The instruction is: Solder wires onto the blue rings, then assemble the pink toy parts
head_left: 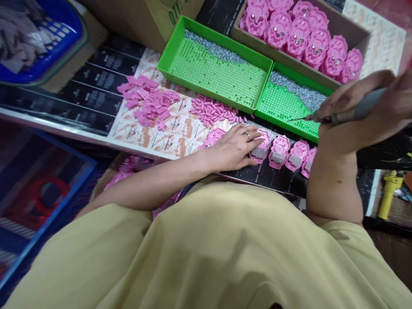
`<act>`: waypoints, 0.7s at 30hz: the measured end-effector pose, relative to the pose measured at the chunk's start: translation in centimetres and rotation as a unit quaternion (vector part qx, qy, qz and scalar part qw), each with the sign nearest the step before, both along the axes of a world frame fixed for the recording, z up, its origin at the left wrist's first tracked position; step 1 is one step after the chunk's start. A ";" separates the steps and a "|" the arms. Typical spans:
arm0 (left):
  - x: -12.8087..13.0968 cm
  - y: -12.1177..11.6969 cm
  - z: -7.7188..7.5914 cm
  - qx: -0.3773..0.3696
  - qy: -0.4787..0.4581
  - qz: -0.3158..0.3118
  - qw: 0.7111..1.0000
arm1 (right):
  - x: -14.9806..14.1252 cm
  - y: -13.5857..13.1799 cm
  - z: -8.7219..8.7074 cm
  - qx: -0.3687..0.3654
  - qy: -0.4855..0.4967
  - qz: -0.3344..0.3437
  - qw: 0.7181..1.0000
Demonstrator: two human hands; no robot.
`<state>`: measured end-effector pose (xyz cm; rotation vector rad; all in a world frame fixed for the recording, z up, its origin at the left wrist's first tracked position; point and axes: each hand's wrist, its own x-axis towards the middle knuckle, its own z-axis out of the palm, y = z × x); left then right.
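Note:
My left hand [234, 146], with a ring on one finger, lies over a row of pink plastic casings. Its fingers are spread, the tips touching the left side of one pink casing [261, 148] with a grey plate across it. More such casings [279, 152] stand in line to the right, and another pink casing [214, 137] is partly under the hand. My right hand [363, 103] is wrapped around a grey electric screwdriver [370, 104]. Its thin bit points left over the smaller green tray [283, 116], which holds small silver screws [299, 92].
A larger green tray [212, 79] of screws adjoins the smaller one. Pink flat pieces [148, 103] and small pink cylinders [212, 110] lie in piles. A cardboard box [350, 32] of pink assemblies stands behind. A blue basket [69, 43] is at far left.

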<state>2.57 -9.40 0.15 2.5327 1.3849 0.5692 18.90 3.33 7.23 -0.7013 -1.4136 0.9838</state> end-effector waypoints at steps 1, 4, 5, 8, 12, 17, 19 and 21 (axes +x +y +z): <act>0.0 -0.1 0.0 -0.007 0.012 0.000 1.000 | 0.0 -1.3 0.2 0.026 0.022 0.018 0.999; 0.3 -0.2 0.1 -0.020 0.045 0.004 0.999 | -0.4 -5.4 -0.3 0.084 0.064 0.066 0.992; 0.3 -0.2 0.1 -0.020 0.051 0.007 0.998 | -0.6 -6.4 -0.7 0.075 0.052 0.081 0.993; 0.5 -0.2 0.0 -0.016 0.053 0.007 0.998 | -0.9 -8.0 -2.1 0.046 0.014 0.103 0.993; 0.5 -0.1 -0.1 -0.009 0.047 0.004 0.999 | -1.0 -7.8 -3.1 0.053 0.015 0.119 0.991; 0.4 0.0 -0.1 -0.011 0.051 0.003 0.999 | -1.2 -7.8 -2.9 0.060 0.013 0.129 0.990; 0.4 0.1 -0.1 -0.009 0.053 0.002 0.999 | -1.3 -7.8 -2.9 0.061 0.018 0.136 0.989; 0.5 0.2 -0.2 -0.008 0.057 0.003 0.998 | -1.4 -7.6 -3.1 0.072 0.024 0.158 0.984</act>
